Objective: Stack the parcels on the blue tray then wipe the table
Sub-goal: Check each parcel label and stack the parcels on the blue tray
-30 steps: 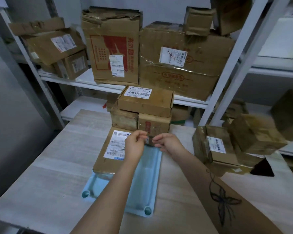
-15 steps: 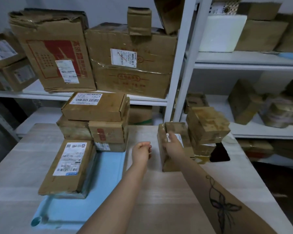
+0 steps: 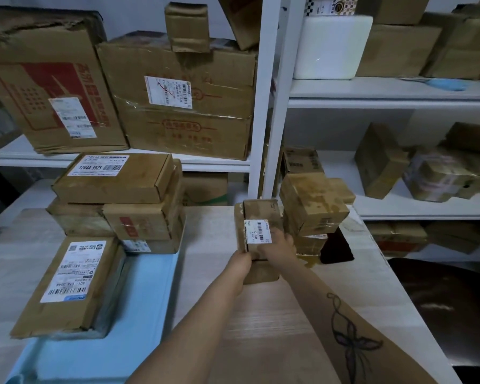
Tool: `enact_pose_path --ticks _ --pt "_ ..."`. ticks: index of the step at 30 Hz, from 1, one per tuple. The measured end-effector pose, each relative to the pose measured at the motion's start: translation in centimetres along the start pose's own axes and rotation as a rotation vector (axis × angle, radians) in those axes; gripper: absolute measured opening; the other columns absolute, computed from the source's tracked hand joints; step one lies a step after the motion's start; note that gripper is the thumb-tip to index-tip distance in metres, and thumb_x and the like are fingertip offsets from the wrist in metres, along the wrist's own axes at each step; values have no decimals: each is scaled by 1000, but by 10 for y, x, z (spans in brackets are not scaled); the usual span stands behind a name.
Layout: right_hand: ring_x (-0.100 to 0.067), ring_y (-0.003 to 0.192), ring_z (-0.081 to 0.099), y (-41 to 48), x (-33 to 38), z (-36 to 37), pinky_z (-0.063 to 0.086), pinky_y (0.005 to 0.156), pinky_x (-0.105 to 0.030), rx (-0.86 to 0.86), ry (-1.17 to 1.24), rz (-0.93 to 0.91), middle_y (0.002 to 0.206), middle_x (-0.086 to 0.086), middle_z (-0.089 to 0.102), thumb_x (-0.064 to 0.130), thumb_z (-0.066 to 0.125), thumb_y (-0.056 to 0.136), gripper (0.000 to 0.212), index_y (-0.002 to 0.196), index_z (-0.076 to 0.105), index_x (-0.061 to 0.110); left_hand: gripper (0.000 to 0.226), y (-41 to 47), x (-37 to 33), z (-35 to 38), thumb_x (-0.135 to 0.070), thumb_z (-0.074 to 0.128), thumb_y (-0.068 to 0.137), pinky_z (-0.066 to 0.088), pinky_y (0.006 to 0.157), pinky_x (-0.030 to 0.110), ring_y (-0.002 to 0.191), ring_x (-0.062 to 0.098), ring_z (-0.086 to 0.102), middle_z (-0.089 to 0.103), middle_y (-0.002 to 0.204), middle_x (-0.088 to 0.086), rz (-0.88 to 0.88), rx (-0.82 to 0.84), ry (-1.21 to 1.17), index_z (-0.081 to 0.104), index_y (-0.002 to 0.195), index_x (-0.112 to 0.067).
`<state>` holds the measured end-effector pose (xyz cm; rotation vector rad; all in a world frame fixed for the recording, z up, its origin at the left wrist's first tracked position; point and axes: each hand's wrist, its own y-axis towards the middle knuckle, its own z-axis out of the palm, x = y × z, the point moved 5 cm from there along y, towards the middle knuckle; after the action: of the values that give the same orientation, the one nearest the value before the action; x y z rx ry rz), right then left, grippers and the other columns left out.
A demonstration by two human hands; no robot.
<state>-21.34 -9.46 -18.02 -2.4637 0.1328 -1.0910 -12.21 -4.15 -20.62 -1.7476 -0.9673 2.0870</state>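
While the left hand (image 3: 240,263) presses the near left edge of a small labelled parcel (image 3: 261,231) and the right hand (image 3: 279,245) wraps its right side, both are closed on that 1 box, which stands on the desk (image 3: 275,314) just in front of a leaning pile of small parcels (image 3: 313,203). Half a second ago only the right hand had reached this box and the left was a loose fist in the air beside it; 1 second ago both hands were together over the blue tray (image 3: 147,295). So the hands have gone from the tray to the unsorted parcels on the right, and the grip is now two-handed.

To the left, the tray lies along the desk with a flat parcel (image 3: 67,286) on its left side, overhanging the tray's edge. At the tray's far end a stack of 4 or so boxes (image 3: 122,200) is piled; its lowest box seems to rest on the tray's end, though I cannot tell for the ones further left. The tray's middle and near right are bare. Behind the desk, white shelves (image 3: 372,101) hold many more cartons.

My judgement: stacking is under way, this box is next to go, several remain on the right, and wiping has not begun.
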Motion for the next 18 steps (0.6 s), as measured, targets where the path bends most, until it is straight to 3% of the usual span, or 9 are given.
enact_pose_path --ticks 3,7,10,13,18 --pt "-35 136 27 0 -4 -3 27 112 -47 8 51 55 151 -11 23 24 52 90 60 146 30 22 34 1 3 -2 -17 50 91 45 54 23 80 15 62 66 115 8 5 -40 -8 54 125 -13" --pt "-35 123 47 4 -5 -2 38 105 -48 14 161 57 135 -14 51 24 58 85 47 129 50 12 29 3 2 -19 -26 53 94 42 53 27 74 16 53 60 100 9 20 -203 -44 51 112 -4" --pt "-34 120 49 6 -7 -4 44 101 -44 -17 271 83 134 -13 51 20 58 85 50 133 47 8 17 7 -1 -33 -16 58 91 54 70 38 76 24 58 62 90 14 57 -269 -115 59 97 0" --pt "-30 119 50 6 -3 -5 46 94 -39 -3 388 98 135 -11 50 12 54 91 46 136 45 9 8 2 -6 -40 -5 57 91 52 72 33 73 23 58 63 83 13 68 -200 -287 57 83 -3" --pt "-29 117 56 10 9 0 46 102 -44 71 582 93 131 -11 58 28 58 92 48 134 49 7 13 -8 -12 -61 -2 53 91 53 84 33 92 22 64 67 103 12 114 -68 -402 61 100 -7"
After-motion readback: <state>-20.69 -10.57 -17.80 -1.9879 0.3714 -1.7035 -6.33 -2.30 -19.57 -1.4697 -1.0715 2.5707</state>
